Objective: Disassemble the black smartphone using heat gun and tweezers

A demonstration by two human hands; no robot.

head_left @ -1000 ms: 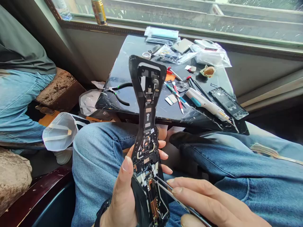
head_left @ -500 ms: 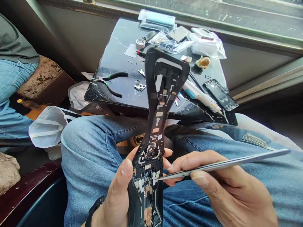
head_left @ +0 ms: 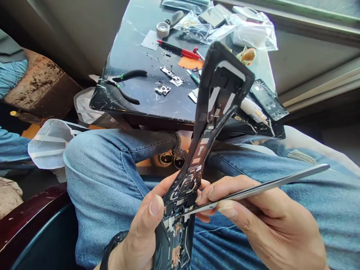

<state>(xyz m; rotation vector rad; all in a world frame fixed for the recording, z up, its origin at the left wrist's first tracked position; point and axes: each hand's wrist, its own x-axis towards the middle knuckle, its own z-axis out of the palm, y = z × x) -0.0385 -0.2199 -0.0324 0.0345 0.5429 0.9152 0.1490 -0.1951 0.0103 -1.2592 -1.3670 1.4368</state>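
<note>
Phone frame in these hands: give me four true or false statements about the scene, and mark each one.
1. The left hand holds a black phone frame. True.
2. The right hand holds a screwdriver. False: it holds metal tweezers.
3. Pliers with black handles lie on the dark marble-patterned table. True.
4. A black band sits on the right wrist. False: the black band is on the left wrist.
</note>
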